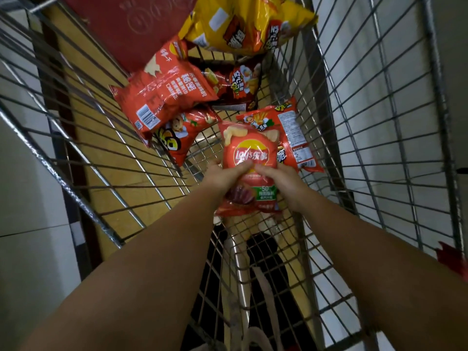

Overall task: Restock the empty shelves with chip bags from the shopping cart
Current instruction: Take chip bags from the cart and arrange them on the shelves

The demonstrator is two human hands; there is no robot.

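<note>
Both arms reach down into the shopping cart (374, 127), where the left hand (222, 177) and right hand (281, 184) clasp a red Lay's bag (249, 158) from either side, fingers curled round its edges and thumbs on its face, apparently to lift it without crushing it. Beyond it, more red bags (162, 97) and a yellow bag (243, 21) lie loose on the cart floor, awaiting shelving.

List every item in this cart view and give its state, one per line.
Left hand: grips the Lay's bag.
Right hand: grips the same bag.
Lay's bag: sealed, held front-up in both hands.
Yellow bag: sealed, lying at the cart's far end.
Big red bag: back-up, barcode showing, overlapping other bags.
Dark bag: partly covered.
Shopping cart: still holds several bags.
</note>
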